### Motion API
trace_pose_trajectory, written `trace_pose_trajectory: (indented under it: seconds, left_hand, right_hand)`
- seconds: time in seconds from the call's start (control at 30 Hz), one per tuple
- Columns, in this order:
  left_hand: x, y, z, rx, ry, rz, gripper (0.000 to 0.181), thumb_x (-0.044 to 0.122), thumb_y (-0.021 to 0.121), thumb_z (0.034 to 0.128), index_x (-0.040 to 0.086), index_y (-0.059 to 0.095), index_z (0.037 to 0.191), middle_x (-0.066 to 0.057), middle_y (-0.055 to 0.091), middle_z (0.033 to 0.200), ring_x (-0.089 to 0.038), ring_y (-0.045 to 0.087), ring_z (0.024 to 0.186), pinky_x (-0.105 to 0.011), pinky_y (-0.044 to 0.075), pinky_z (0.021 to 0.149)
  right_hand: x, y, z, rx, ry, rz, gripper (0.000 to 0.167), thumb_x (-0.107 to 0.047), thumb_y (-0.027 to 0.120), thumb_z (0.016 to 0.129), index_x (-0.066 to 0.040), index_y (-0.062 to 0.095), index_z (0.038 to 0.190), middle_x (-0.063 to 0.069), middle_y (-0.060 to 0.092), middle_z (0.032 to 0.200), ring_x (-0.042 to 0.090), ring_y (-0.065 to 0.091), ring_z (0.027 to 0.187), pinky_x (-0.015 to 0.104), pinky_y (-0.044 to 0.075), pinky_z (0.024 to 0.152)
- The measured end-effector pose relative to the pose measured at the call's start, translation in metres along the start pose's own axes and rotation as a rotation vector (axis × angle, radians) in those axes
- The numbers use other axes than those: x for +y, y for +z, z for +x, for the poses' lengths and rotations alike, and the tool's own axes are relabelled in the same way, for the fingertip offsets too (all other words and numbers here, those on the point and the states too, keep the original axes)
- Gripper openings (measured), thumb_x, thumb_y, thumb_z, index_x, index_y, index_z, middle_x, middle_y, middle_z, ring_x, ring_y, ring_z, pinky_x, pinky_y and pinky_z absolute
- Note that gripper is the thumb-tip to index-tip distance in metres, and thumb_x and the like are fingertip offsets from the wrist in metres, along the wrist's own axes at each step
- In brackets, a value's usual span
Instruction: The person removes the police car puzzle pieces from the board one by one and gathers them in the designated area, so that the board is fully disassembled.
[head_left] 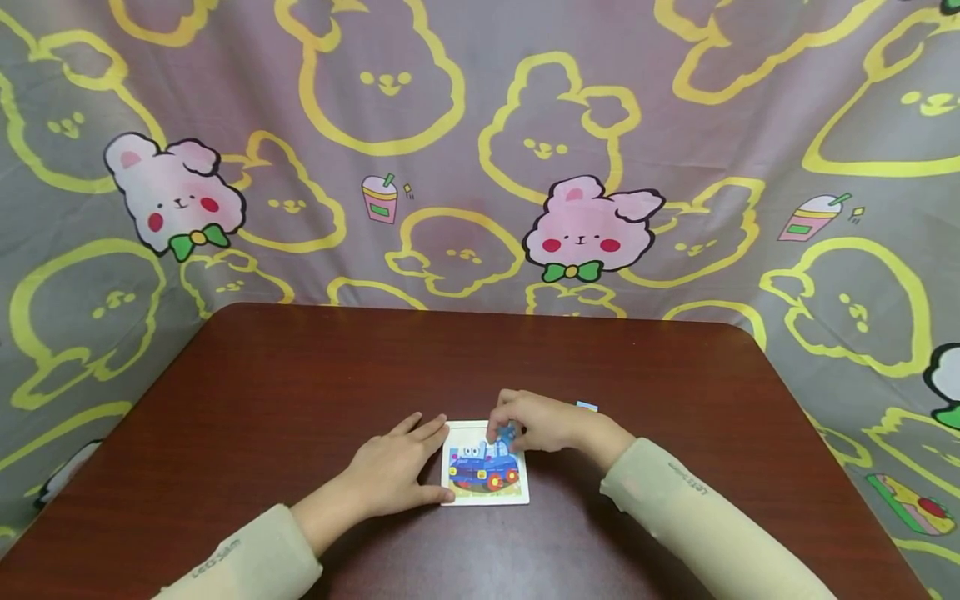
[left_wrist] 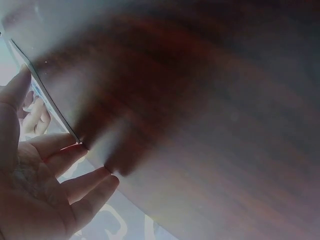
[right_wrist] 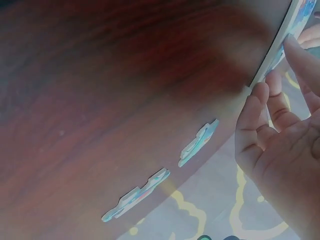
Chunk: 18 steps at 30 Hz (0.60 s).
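A white-framed jigsaw puzzle (head_left: 487, 502) lies on the table, its picture showing a blue cartoon truck with red wheels. My left hand (head_left: 393, 471) rests along the puzzle's left side, thumb on the lower left corner and a fingertip by the upper left one, fingers fairly straight. Over the upper right corner, my right hand (head_left: 543, 421) pinches a blue puzzle piece (head_left: 507, 433) between bent fingers and thumb; the fingers partly cover it. Two loose puzzle pieces lie beside that hand in the right wrist view, a shorter one (right_wrist: 199, 143) and a longer one (right_wrist: 136, 195).
The dark red-brown table (head_left: 337, 358) has rounded far corners. A grey curtain (head_left: 450, 183) with yellow outlines and pink bunny prints hangs behind and around it. In the head view one loose piece (head_left: 587, 407) shows just beyond my right wrist.
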<state>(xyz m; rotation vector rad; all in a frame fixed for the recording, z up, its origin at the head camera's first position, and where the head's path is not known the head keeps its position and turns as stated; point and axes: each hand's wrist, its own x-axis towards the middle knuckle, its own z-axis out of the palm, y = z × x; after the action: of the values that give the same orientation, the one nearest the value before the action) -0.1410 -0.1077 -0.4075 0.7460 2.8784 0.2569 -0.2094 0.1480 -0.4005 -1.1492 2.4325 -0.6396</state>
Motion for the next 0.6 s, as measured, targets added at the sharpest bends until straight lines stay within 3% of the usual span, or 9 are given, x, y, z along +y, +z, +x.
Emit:
trace_pose_trajectory:
  seconds: [0.6]
  left_hand:
    - [-0.0006,0.0004,0.0004,-0.008,0.000,0.009,0.092,0.068,0.071,0.0779,0.012,0.049,0.148,-0.002,0.043,0.157,-0.036,0.039,0.145,-0.064,0.051,0.087]
  right_hand:
    - [-0.0038,-0.0009,0.0013,-0.044,0.028,-0.069,0.024,-0.004,0.075,0.086,-0.023,0.067,0.100,-0.003,0.055,0.105,0.014,0.053,0.095,0.024,0.049,0.081]
